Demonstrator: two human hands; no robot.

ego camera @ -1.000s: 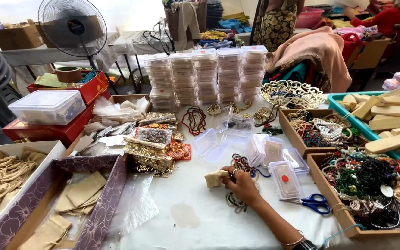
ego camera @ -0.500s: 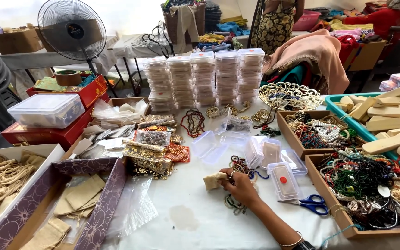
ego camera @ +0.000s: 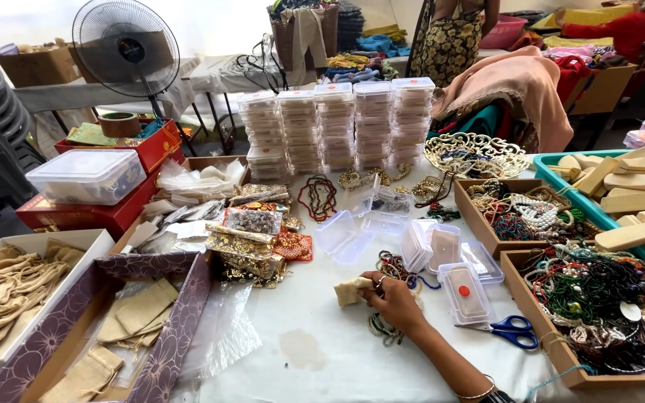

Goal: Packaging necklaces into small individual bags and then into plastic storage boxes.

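1. Busy craft table [ego camera: 315, 358] with a white cover, a standing fan [ego camera: 126, 46] at the back left, and heaps of fabric plus another person in a patterned dress behind it.
2. Your right hand [ego camera: 393, 298] comes in from the lower right and sits near the middle of the table, fingers pinched on a small beige pouch [ego camera: 352, 289]. The pouch is low over the cloth, just left of your knuckles.
3. Beaded strings [ego camera: 393, 267] lie right beside and under that hand.
4. Your left hand isn't in shot.
5. Blue-handled scissors [ego camera: 515, 331] lie just right of your wrist, next to a clear lidded box [ego camera: 466, 292].
6. Stacks of clear boxes [ego camera: 337, 123] stand further back, well apart from you.
7. More beige pouches [ego camera: 1, 291] fill the white box on the far left, and wooden trays of necklaces [ego camera: 599, 298] sit on the right.
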